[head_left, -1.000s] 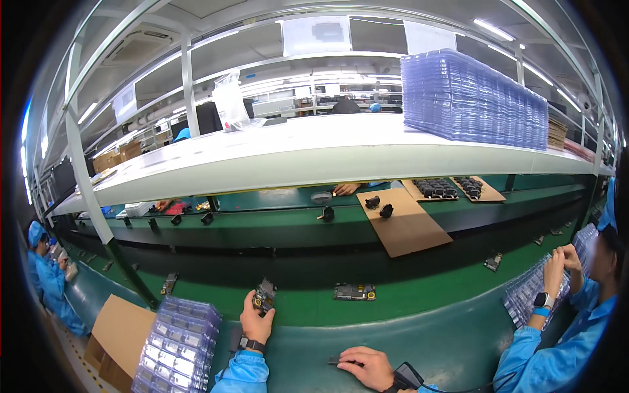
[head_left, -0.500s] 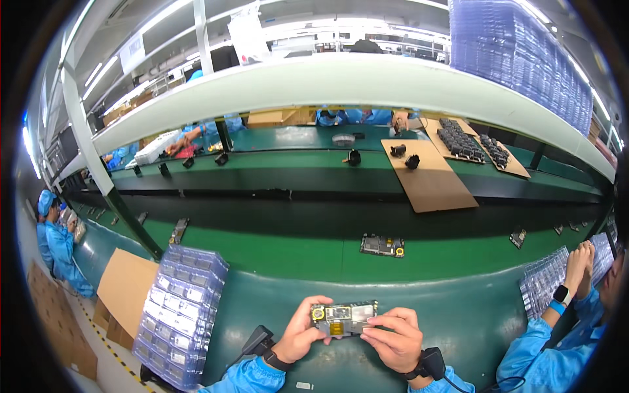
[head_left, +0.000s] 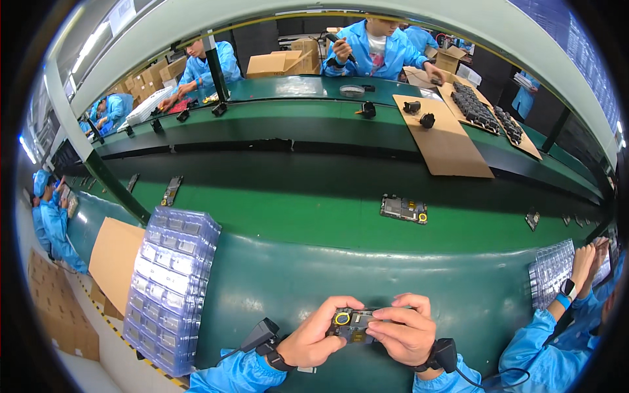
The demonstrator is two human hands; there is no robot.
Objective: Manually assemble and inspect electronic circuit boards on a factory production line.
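Observation:
Over the green worktop, my left hand grips the left end of a phone circuit-board assembly, its thumb below and its fingers along the upper edge. The assembly is dark with silvery metal shields, and a yellow ring marks its left side. My right hand is closed on the right end, thumb and fingers pressed against the face and edge. Those fingers cover much of that side, so any small piece between them cannot be made out. Both wrists wear dark straps with black devices.
Left of me stand stacked clear plastic trays beside a cardboard sheet. Similar phone assemblies lie spaced along the green belt ahead. A co-worker's hands hold trays at the right. Cardboard with black parts lies beyond.
The view has tilted downward, bringing co-workers across the line into sight. My right fingers have moved farther over the assembly, which now looks darker. Both hands stay on it.

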